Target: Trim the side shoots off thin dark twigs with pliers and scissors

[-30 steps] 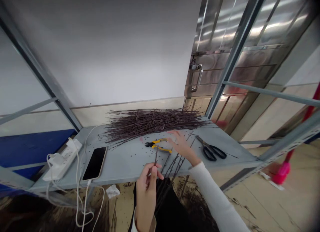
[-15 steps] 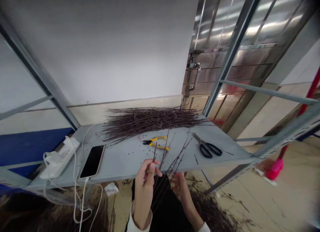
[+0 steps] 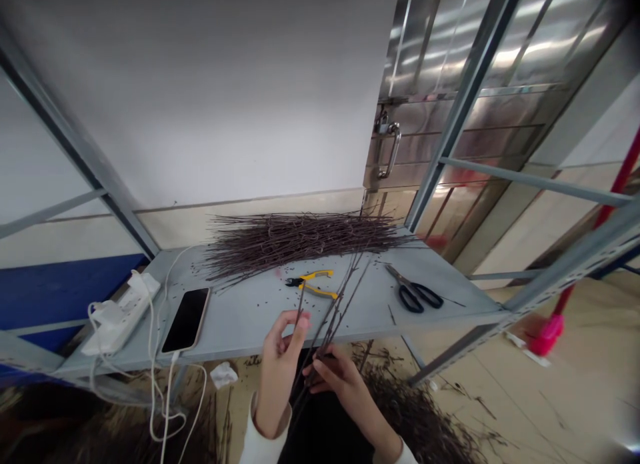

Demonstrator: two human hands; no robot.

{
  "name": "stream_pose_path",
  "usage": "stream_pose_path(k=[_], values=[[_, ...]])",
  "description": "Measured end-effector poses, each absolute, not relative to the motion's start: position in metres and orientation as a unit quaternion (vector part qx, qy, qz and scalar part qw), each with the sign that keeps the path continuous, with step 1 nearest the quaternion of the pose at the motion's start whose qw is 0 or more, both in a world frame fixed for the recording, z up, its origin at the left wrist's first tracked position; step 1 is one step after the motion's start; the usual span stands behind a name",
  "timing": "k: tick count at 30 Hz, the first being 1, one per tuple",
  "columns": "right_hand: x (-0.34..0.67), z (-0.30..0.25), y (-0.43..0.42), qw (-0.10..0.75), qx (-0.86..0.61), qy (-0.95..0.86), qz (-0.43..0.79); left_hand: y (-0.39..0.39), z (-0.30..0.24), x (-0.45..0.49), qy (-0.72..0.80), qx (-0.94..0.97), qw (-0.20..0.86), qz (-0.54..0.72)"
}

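My left hand [image 3: 284,347], near the shelf's front edge, pinches a dark twig [image 3: 301,303] that points upward. Beside it, my right hand [image 3: 337,376] is closed around several long thin twigs [image 3: 334,317], which slant up and to the right over the shelf. Their lower ends run down between my hands toward my lap. Just beyond the hands lie diagonal cutters [image 3: 303,283] with yellow handles, spread apart. A large bundle of dark twigs [image 3: 300,237] stretches along the back of the shelf.
Black-handled scissors [image 3: 413,291] lie at right on the grey shelf [image 3: 235,317]. A phone [image 3: 186,321] on a cable and a white power strip [image 3: 123,314] are at left. Metal uprights frame both sides. A heap of twigs [image 3: 415,411] covers the floor at right.
My right hand has moved left and up, and its fingers have closed around the long twigs, which stand more upright. My left hand has shifted slightly left with its twig.
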State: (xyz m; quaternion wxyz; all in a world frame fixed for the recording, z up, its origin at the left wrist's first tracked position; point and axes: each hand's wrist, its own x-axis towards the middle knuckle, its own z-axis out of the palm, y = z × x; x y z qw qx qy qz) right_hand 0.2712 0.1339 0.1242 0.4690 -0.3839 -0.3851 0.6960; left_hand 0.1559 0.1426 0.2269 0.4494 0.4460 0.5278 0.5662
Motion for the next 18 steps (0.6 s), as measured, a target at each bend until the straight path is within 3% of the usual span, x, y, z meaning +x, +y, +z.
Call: stream_pose_path(k=[8, 12, 18], values=[[0.268, 0.157, 0.136, 0.460, -0.347, -0.452, 0.681, 0.164, 0.219, 0.135, 0.540, 0.539, 0.437, 0.477], [0.268, 0.165, 0.144, 0.461, -0.338, -0.468, 0.674, 0.178, 0.217, 0.135, 0.463, 0.538, 0.543, 0.448], [0.272, 0.163, 0.151, 0.458, -0.348, -0.474, 0.667, 0.183, 0.215, 0.145, 0.460, 0.488, 0.551, 0.497]])
